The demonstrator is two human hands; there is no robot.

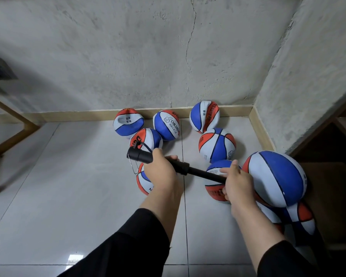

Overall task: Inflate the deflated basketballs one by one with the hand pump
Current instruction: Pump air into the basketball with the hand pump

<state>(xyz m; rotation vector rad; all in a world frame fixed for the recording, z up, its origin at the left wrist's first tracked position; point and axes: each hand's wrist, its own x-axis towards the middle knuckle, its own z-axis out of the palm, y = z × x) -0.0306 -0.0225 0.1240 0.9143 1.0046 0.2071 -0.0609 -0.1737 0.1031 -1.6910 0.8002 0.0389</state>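
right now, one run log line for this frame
left hand grips black hand pump | right hand holds its far end at red-white-blue basketball

- The floor is made of big, shiny gray tiles.
- Many red, white and blue balls lie on it near the wall.

Pump held crosswise above floor, basketballs clustered beyond along wall, more balls at right.

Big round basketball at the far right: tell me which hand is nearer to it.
Right. The right hand sits just beside the big round basketball, gripping the pump end; the left hand holds the pump's barrel, farther left.
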